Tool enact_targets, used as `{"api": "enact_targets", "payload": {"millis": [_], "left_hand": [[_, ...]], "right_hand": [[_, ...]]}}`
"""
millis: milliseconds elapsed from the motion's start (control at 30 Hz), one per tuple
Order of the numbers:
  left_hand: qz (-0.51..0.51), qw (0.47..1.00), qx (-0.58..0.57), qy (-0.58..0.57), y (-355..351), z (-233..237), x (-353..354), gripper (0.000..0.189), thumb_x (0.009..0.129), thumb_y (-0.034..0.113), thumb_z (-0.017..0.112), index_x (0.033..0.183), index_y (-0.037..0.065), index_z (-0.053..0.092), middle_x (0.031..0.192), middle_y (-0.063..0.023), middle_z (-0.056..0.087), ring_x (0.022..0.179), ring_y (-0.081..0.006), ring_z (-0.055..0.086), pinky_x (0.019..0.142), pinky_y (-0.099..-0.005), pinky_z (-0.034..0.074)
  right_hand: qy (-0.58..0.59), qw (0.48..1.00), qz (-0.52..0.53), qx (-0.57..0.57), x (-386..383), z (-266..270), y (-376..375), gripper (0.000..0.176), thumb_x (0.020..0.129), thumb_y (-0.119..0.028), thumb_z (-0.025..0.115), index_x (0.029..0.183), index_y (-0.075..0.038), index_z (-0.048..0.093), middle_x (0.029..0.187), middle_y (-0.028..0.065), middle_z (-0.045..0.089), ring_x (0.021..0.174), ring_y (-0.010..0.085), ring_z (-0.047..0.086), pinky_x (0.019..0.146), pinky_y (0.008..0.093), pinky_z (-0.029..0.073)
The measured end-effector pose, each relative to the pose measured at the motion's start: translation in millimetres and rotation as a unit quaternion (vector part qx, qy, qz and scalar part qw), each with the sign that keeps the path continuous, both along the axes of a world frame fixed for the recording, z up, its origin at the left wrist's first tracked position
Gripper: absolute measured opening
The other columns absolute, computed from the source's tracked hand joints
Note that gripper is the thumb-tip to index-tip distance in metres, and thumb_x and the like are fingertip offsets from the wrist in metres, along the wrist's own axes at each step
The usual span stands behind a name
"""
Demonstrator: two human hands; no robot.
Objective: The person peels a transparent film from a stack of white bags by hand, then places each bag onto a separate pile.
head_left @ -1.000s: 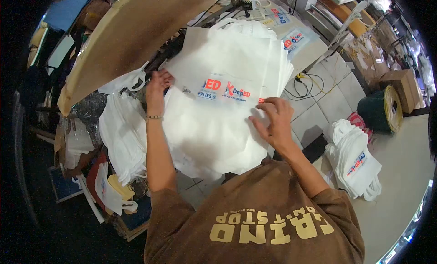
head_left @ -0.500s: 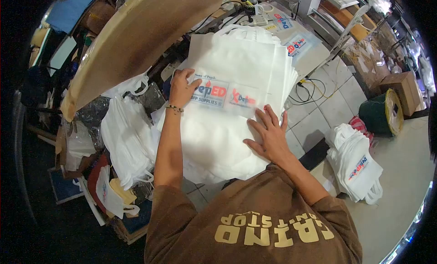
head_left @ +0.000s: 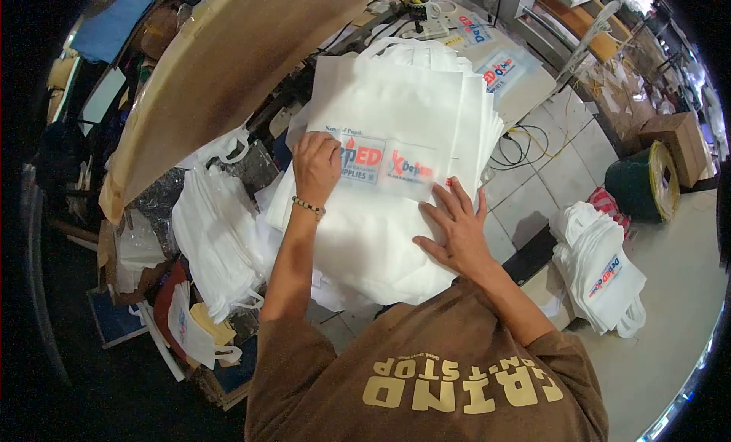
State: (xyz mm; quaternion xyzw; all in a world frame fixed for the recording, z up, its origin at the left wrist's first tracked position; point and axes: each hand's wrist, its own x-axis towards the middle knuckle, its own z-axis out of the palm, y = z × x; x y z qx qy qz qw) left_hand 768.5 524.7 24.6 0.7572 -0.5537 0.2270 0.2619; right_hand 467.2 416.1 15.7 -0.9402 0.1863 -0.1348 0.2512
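Observation:
A stack of white fabric bags (head_left: 388, 92) lies in front of me, its handles at the far end. Across the top bag is a translucent printed sheet (head_left: 407, 168) with red and blue lettering. My left hand (head_left: 317, 166), a beaded bracelet at its wrist, rests on the sheet's left end with its fingers curled together; whether it pinches the sheet is hidden. My right hand (head_left: 457, 232) lies with fingers spread at the sheet's lower right corner and on the white fabric.
White bags hang at the left (head_left: 217, 236). Another folded bundle (head_left: 605, 274) lies on the right table (head_left: 674, 290), near a green roll (head_left: 638, 185) and a cardboard box (head_left: 678, 146). A curved tan board (head_left: 221, 84) rises at upper left. Cables (head_left: 525, 149) cross the tiled floor.
My left hand has moved slightly right and down, its fingers now drawn together over the left part of the print. My right hand stays spread in nearly the same place.

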Motion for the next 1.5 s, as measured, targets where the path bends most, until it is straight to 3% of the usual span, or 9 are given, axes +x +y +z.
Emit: {"api": "enact_targets", "payload": {"millis": [467,633,667,800,867,967,1067,1167,1500], "left_hand": [[-0.057,0.988,0.036,0.137,44,41,-72,0.005,0.08,0.0,0.065,0.084,0.002,0.067,0.092,-0.0111,0.067,0.089,-0.0292,0.064,0.084,-0.039,0.048],[0.004,0.811,0.297,0.504,159,142,-94,0.008,0.082,0.001,0.069,0.091,0.001,0.069,0.086,-0.0107,0.071,0.08,-0.019,0.068,0.072,-0.0299,0.052],[-0.01,0.733,0.4,0.55,180,156,-91,0.011,0.082,0.001,0.07,0.093,0.001,0.07,0.087,-0.0098,0.072,0.082,-0.0179,0.068,0.073,-0.0298,0.052],[-0.023,0.653,0.452,0.607,195,160,-103,0.021,0.081,0.005,0.071,0.102,0.001,0.07,0.089,-0.0136,0.072,0.082,-0.023,0.07,0.074,-0.0319,0.053],[0.037,0.796,0.461,0.39,181,145,-107,0.029,0.081,0.006,0.072,0.109,-0.001,0.068,0.092,-0.0167,0.071,0.081,-0.0301,0.07,0.075,-0.0357,0.053],[-0.014,0.939,0.257,0.228,109,84,-111,0.034,0.082,0.019,0.073,0.111,0.002,0.068,0.105,-0.0162,0.068,0.099,-0.0334,0.065,0.086,-0.0383,0.051],[-0.06,0.96,0.216,0.166,22,51,-132,0.052,0.084,0.027,0.073,0.131,0.009,0.059,0.139,-0.0252,0.047,0.127,-0.0409,0.046,0.104,-0.0475,0.039],[-0.003,0.972,0.225,0.071,-3,25,-125,0.062,0.085,0.032,0.072,0.14,0.012,0.052,0.15,-0.0252,0.033,0.135,-0.0447,0.034,0.109,-0.0549,0.03],[-0.004,0.972,0.207,0.107,2,10,-105,0.064,0.09,0.041,0.065,0.146,0.017,0.046,0.153,-0.0264,0.028,0.14,-0.0437,0.027,0.111,-0.059,0.022]], "right_hand": [[-0.024,1.0,-0.009,-0.002,-1,-5,-2,0.057,0.072,-0.045,0.077,0.121,-0.017,0.067,0.147,0.0081,0.044,0.145,0.0332,0.026,0.111,0.0689,0.012],[-0.026,1.0,-0.008,0.006,-4,-1,-3,0.062,0.071,-0.041,0.08,0.125,-0.016,0.064,0.149,0.0089,0.041,0.145,0.034,0.026,0.111,0.0684,0.013],[-0.024,1.0,-0.009,0.005,-5,-1,-4,0.062,0.071,-0.041,0.08,0.125,-0.016,0.064,0.149,0.0089,0.041,0.145,0.034,0.026,0.111,0.0684,0.013],[-0.008,0.999,-0.037,-0.005,-9,5,-11,0.065,0.067,-0.037,0.083,0.126,-0.019,0.062,0.153,0.0119,0.035,0.145,0.0369,0.025,0.111,0.0675,0.015],[0.003,0.999,-0.048,-0.004,-11,6,-14,0.066,0.066,-0.036,0.084,0.126,-0.02,0.062,0.154,0.0131,0.032,0.144,0.0386,0.024,0.111,0.0667,0.016],[-0.044,0.996,-0.073,0.018,-22,-3,-27,0.069,0.064,-0.033,0.085,0.127,-0.023,0.061,0.156,0.0166,0.026,0.144,0.043,0.021,0.112,0.0606,0.019],[-0.065,0.995,-0.07,-0.006,-26,6,-32,0.067,0.065,-0.032,0.084,0.127,-0.02,0.061,0.149,0.0189,0.034,0.138,0.0421,0.03,0.108,0.0593,0.024],[-0.057,0.993,-0.105,0.003,-17,20,-30,0.069,0.068,-0.031,0.081,0.129,-0.011,0.058,0.134,0.0188,0.045,0.126,0.0394,0.039,0.102,0.0561,0.03],[-0.046,0.986,-0.157,0.016,29,20,-41,0.072,0.073,-0.024,0.081,0.124,0.013,0.047,0.107,0.0247,0.051,0.096,0.0378,0.055,0.081,0.042,0.049]]}}
